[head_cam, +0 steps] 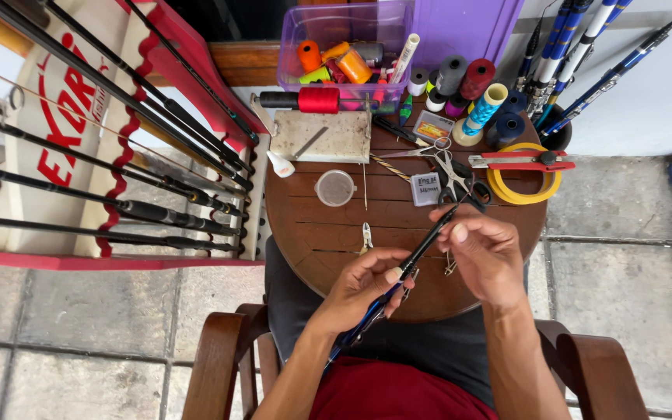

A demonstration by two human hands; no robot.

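Over the near edge of a round wooden table (328,233), both my hands hold a thin black fishing rod section (426,243) that slants from lower left to upper right. My left hand (363,288) grips its lower part, where a blue wrapped stretch runs down toward my lap. My right hand (482,253) pinches the upper part near the tip. A small metal rod guide (450,264) lies on the table just under my right hand.
On the table lie scissors (449,167), small cutters (365,236), a lidded round cup (335,187), a yellow tape roll (524,187), a red-handled tool (523,162), thread spools (460,85) and a purple bin (344,47). A rod rack (110,155) stands left; more rods (577,54) lean right.
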